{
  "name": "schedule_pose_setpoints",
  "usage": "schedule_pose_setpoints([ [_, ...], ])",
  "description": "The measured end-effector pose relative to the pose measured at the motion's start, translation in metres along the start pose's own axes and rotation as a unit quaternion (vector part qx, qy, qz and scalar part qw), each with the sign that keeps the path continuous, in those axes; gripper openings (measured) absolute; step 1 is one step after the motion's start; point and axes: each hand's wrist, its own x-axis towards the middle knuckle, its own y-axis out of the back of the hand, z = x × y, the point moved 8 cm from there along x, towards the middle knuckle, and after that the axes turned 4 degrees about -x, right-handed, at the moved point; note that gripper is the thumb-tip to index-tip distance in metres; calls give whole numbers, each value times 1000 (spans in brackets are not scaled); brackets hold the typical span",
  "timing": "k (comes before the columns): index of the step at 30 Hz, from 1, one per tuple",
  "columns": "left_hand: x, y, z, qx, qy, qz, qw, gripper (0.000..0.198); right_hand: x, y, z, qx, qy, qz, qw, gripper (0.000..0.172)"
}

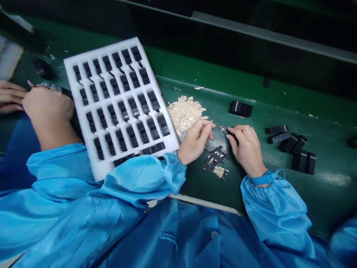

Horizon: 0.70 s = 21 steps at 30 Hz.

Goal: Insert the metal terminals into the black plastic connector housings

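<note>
Near the middle, my right hand [247,149] pinches a small dark part [223,129] with a greyish face, its tip pointing left. My left hand [194,142] is just left of it, thumb and fingertips pressed together; whatever they hold is too small to name. A heap of cream-coloured slips [186,111] lies beyond my left hand. Between and below my hands is a small pile of black pieces [214,158] with cream scraps [219,171] beside it. My left forearm rests over the lower edge of a white foam tray [122,113] holding rows of black parts.
On the green table [195,186], a black block [241,108] stands beyond my right hand. Several black parts [290,141] and another pair of blocks [304,162] are at the right. At the far left, a co-worker's hands [48,106] are beside the tray.
</note>
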Motion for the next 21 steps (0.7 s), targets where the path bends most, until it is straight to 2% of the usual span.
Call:
schedule_pose_setpoints([
  [4, 0, 4, -3, 36, 2, 17, 999, 23, 1, 1, 1, 49, -16, 1, 999, 12],
  [8, 1, 4, -3, 91, -2, 23, 996, 20, 2, 1, 5, 46, -47, -19, 998, 22],
  [11, 2, 1, -7, 38, 28, 19, 999, 20, -1, 1, 6, 31, -67, -28, 997, 24],
  [14, 3, -1, -12, -20, 60, 16, 998, 21, -2, 2, 5, 35, -69, -30, 997, 16],
  [17, 5, 1, -13, -29, 67, 20, 997, 25, -1, 6, -2, 67, -50, -8, 997, 8],
  [19, 5, 0, -10, -14, 64, 1, 998, 32, -1, 11, -9, 94, -29, 20, 995, 6],
  [21, 4, -8, -8, 1, 70, -61, 996, 38, -3, 15, -20, 114, -2, 43, 992, 8],
])
